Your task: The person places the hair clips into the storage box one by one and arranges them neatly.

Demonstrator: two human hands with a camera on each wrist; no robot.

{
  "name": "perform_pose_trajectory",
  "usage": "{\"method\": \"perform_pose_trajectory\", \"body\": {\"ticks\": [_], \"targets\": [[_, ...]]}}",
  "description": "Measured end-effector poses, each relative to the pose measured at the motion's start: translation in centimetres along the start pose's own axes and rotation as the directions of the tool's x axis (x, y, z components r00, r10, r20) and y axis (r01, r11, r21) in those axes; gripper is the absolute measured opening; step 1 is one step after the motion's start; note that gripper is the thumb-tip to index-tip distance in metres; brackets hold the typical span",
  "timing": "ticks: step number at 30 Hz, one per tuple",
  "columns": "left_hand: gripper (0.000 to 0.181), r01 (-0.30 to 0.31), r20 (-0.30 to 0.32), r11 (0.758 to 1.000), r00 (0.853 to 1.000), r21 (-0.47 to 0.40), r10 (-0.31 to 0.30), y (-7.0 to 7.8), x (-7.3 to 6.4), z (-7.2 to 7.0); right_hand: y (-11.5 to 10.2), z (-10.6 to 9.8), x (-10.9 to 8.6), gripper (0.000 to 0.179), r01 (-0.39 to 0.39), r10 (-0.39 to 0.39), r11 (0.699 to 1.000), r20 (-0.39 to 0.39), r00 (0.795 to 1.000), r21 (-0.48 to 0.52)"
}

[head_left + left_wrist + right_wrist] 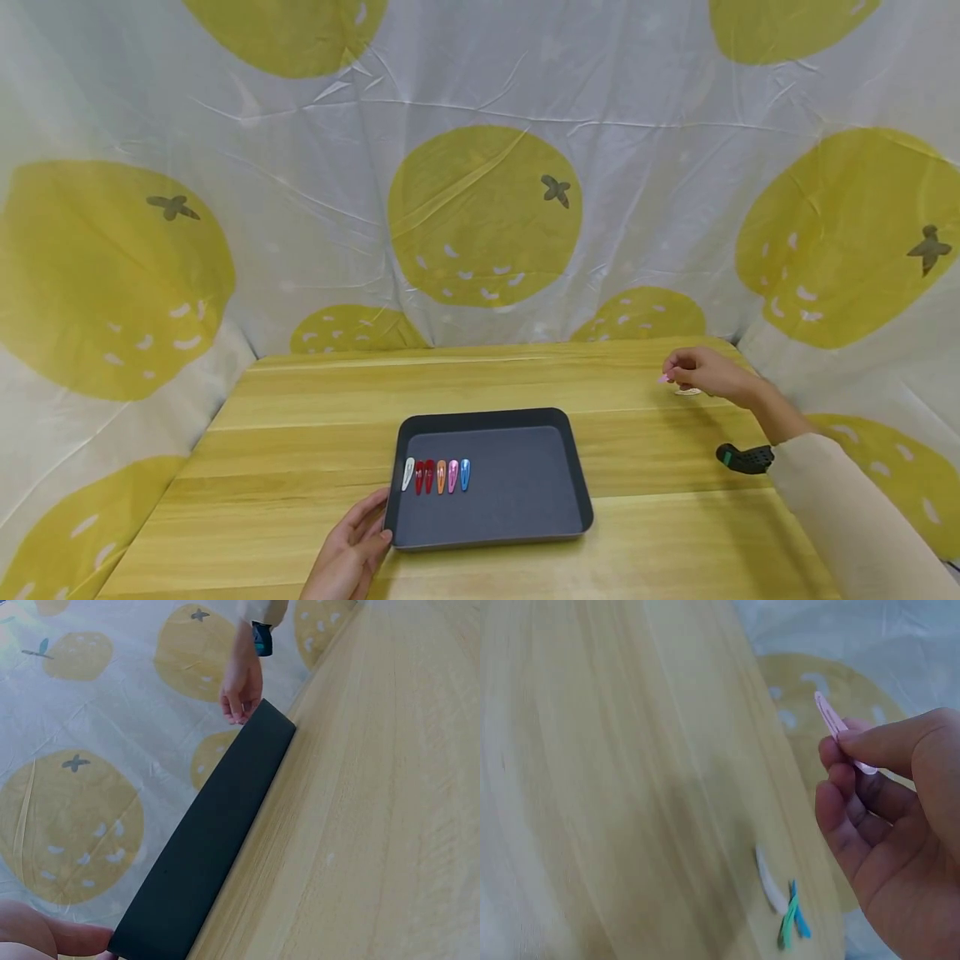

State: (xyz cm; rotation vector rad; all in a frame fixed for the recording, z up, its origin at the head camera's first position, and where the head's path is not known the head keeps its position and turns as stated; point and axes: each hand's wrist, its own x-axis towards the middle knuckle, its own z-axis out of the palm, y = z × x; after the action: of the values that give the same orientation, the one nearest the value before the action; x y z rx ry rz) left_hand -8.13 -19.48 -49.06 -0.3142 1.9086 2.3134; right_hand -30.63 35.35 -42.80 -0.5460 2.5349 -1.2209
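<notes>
In the head view my left hand [348, 546] holds the near left corner of a dark grey baking tray [491, 546], thumb at the rim. The left wrist view shows the thumb against the tray's outer wall [202, 840]. Inside the tray, toward its left side, several snap hair clips stand in a row: white [408, 473], two red [419, 477], orange [441, 477], pink [453, 477] and blue [465, 475]. At the table's far right, my right hand [708, 372] pinches a light pink hair clip [825, 712] between thumb and fingers, raised above the tabletop.
Below the right hand, a white clip [769, 881], a green clip [787, 926] and a blue clip [799, 911] lie on the wooden table [300, 442], green and blue overlapping. A fruit-print cloth [480, 75] hangs behind and beside the table.
</notes>
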Motion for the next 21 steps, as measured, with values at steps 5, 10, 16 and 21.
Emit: {"method": "perform_pose_trajectory", "body": {"ticks": [5, 10, 16, 21], "targets": [[0.066, -0.005, -0.002, 1.0, 1.0, -0.003, 0.005, -0.1, 0.0, -0.1, -1.8, 0.6, 0.6, 0.02, 0.042, -0.042, 0.999, 0.015, 0.999, -0.016], [0.066, 0.006, -0.008, 1.0, 1.0, -0.004, -0.006, -0.1, 0.0, -0.1, -3.0, 1.3, 1.4, 0.017, 0.057, -0.057, 0.997, 0.013, 0.998, -0.042], [0.066, 0.006, -0.008, 1.0, 1.0, -0.003, -0.006, 0.0, 0.0, 0.0, -4.2, 2.1, 2.5, 0.012, 0.074, -0.073, 0.995, 0.022, 0.997, -0.062], [0.066, -0.014, 0.001, 1.0, 1.0, -0.006, 0.014, 0.0, -0.1, 0.0, -5.3, 2.8, 3.5, 0.01, 0.119, -0.116, 0.99, 0.043, 0.992, -0.073]]}}
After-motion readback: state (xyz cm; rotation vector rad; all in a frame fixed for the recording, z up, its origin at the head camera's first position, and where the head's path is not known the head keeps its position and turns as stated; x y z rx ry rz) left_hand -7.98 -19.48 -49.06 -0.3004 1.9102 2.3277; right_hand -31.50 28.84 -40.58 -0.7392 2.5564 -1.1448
